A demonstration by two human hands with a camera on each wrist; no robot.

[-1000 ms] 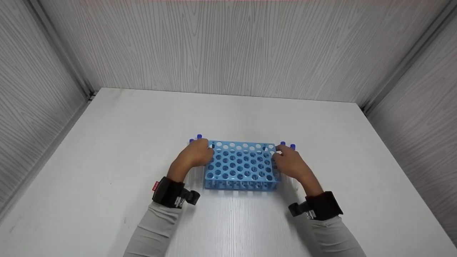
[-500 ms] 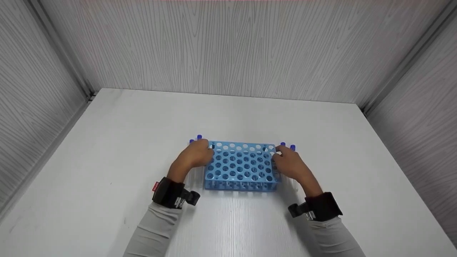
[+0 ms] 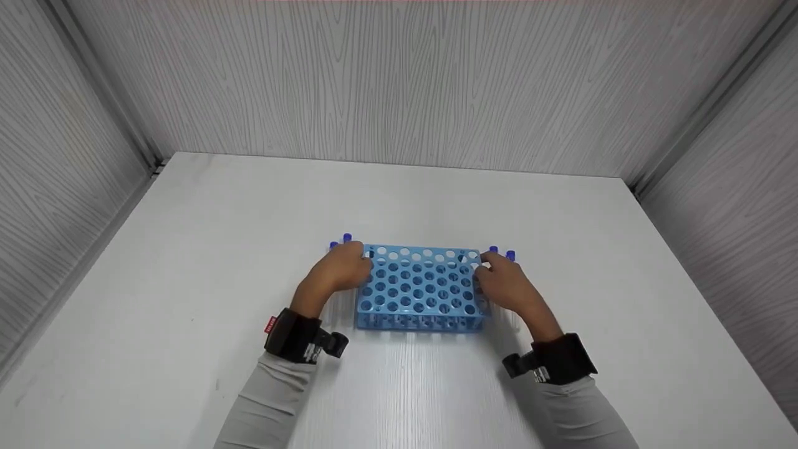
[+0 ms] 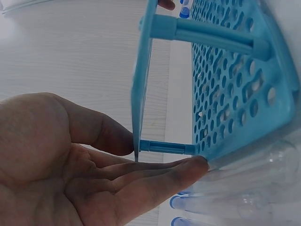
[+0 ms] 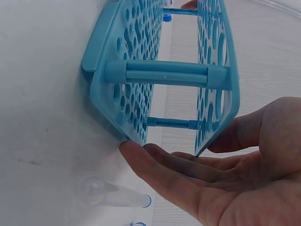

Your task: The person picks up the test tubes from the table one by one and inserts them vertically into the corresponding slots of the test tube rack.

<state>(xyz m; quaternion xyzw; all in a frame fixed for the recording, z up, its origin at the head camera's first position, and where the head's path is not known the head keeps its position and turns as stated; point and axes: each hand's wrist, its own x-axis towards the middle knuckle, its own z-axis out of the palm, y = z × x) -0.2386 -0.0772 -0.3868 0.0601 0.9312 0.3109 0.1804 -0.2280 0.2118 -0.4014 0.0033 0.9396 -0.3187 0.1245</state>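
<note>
Hands gripped rack [image 3: 418, 287]: left hand [image 3: 340, 268] pinched left end, right hand [image 3: 506, 285] right end, thumbs on top, fingers down sides. Rack sat on table [image 3: 187, 249] between left tubes [image 3: 347, 237] and right tubes [image 3: 510, 255]. Step appeared to be positioning rack; next move likely called for even, level hold. No clear shift from earlier frame.

I hold a smooth, faintly glossy plastic rack [image 3: 423, 287]; my sleeves [image 3: 265, 399] are matt cloth, the far wall [image 3: 399, 81] wood-grained.
</note>
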